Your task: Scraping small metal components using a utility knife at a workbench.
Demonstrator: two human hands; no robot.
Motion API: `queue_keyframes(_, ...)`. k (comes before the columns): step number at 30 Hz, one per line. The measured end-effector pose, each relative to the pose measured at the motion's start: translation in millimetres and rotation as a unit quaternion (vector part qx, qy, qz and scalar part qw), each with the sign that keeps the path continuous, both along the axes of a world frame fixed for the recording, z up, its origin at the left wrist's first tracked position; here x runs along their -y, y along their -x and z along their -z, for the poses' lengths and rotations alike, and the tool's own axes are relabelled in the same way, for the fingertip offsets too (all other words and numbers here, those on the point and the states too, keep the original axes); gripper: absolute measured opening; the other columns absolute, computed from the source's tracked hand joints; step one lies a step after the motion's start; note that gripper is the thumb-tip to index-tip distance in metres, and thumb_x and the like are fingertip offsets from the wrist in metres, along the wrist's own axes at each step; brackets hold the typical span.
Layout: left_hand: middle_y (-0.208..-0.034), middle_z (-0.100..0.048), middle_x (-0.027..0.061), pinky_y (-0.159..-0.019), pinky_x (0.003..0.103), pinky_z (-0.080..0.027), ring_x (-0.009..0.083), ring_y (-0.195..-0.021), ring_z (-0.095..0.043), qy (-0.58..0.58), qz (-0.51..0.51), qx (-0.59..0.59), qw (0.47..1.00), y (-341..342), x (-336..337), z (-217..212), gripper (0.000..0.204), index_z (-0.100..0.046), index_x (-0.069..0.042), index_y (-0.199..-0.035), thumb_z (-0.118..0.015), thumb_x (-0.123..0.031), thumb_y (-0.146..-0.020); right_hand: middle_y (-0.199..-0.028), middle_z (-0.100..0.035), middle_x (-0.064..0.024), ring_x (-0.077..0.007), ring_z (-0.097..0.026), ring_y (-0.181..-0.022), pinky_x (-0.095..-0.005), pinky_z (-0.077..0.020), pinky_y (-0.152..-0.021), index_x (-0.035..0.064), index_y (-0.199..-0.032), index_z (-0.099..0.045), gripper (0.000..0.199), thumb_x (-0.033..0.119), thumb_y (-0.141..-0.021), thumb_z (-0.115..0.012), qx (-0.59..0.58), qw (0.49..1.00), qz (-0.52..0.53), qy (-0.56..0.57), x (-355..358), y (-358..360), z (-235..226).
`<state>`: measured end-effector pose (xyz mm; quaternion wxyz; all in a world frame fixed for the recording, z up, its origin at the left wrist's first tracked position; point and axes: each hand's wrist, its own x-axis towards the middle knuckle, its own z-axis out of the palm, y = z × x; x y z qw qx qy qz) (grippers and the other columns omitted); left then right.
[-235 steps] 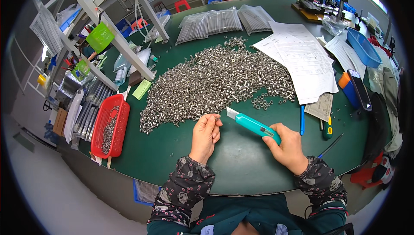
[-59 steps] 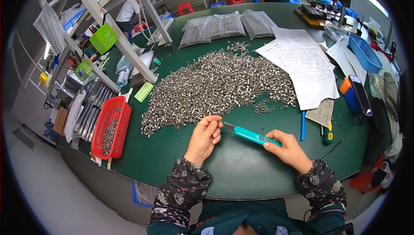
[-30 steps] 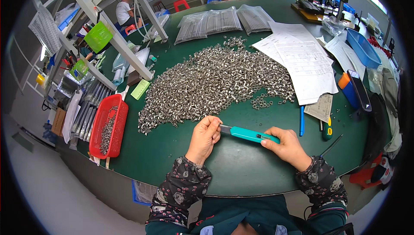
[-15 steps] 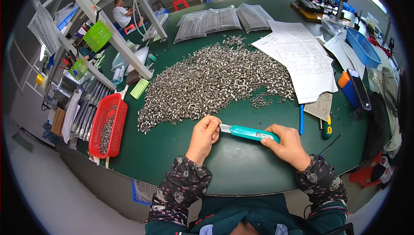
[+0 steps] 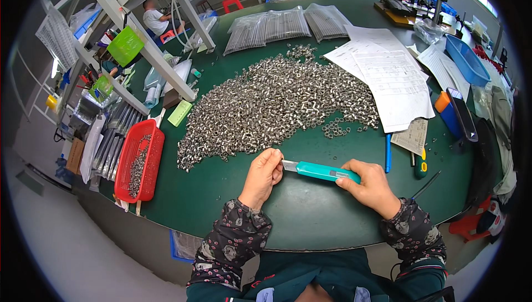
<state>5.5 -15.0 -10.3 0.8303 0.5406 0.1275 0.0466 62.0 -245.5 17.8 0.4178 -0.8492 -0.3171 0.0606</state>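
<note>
On a table point(image 5: 302, 221), a heap of small rings point(image 5: 282, 102) lies beyond the left hand point(image 5: 262, 176) and right hand point(image 5: 370, 184), a knife point(image 5: 320, 171) between them. A basket point(image 5: 152, 174) stands left of the heap, papers point(image 5: 390, 85) lie right, bagged rods point(image 5: 269, 30) behind.

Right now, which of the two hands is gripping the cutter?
The right hand, around the teal cutter at the end away from its blade. The left hand is pinched shut beside the blade's tip; what it may hold is hidden.
</note>
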Motion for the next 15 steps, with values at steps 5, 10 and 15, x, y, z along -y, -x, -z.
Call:
queue_keyframes(5, -0.055, -0.04, -0.0021, -0.036, 0.017, -0.023, 0.0029, -0.041, -0.03, 0.005, 0.014, 0.005, 1.0, 0.6, -1.9, 0.6, 0.023, -0.048, -0.005, -0.074, -0.045, -0.024, -0.088, -0.063, -0.057, -0.0147, -0.029, -0.056, -0.059, -0.0362, -0.0417, -0.052, 0.0037, -0.079, -0.059, 0.026, 0.028, -0.07, -0.061, -0.02, 1.0, -0.006, 0.011, 0.7, -0.5, -2.7)
queue_keyframes(10, -0.052, -0.039, -0.0024, -0.035, 0.017, -0.022, 0.0026, -0.038, -0.028, 0.01, 0.023, 0.001, 1.0, 0.0, -2.9, 1.3, 0.024, -0.048, -0.005, -0.073, -0.045, -0.024, -0.088, -0.063, -0.057, -0.0147, -0.0291, -0.056, -0.059, -0.0363, -0.0416, -0.052, 0.0033, -0.08, -0.059, 0.028, 0.029, -0.07, -0.062, -0.039, 0.999, -0.011, -0.005, 2.1, -1.7, 1.4)
queue_keyframes(15, -0.05, -0.039, -0.0029, -0.034, 0.017, -0.02, 0.0021, -0.037, -0.027, 0.018, 0.046, -0.015, 0.999, 1.4, -5.4, -2.3, 0.025, -0.047, -0.005, -0.07, -0.045, -0.023, -0.088, -0.064, -0.058, -0.0145, -0.0292, -0.057, -0.06, -0.0363, -0.0422, -0.054, 0.0035, -0.08, -0.059, 0.027, 0.029, -0.07, -0.062, -0.043, 0.999, -0.017, -0.008, 2.6, -2.0, 0.5)
